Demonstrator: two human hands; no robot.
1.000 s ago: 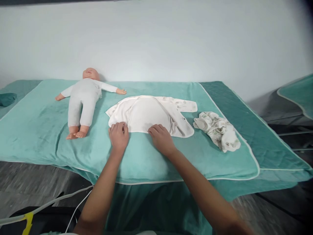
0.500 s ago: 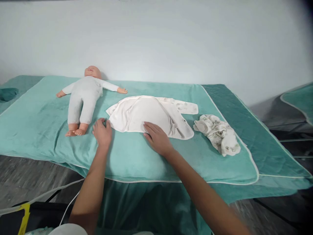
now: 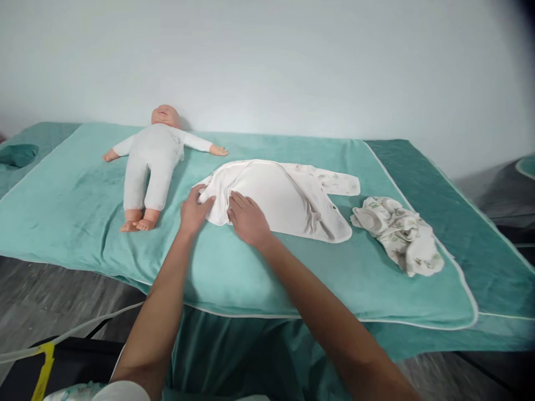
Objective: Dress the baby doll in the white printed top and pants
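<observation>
- Since half a second ago the left hand (image 3: 194, 210) has come off the bare green towel (image 3: 234, 267) and moved right to the near-left corner of the white baby garment (image 3: 276, 195); its fingers now curl around that edge, gripping the cloth.
- The right hand (image 3: 247, 218) has slid left along the garment's near hem and now lies just beside the left hand, palm down with fingers spread flat on the fabric, pressing and not closed on it.
- The garment lies spread on the towel in the middle of the bench, its sleeve pointing right; it has not shifted on the towel.
- The baby doll (image 3: 152, 161) lies on its back to the left, near the garment but apart from it.
- A crumpled printed cloth (image 3: 397, 234) sits to the right, apart from the garment.
</observation>
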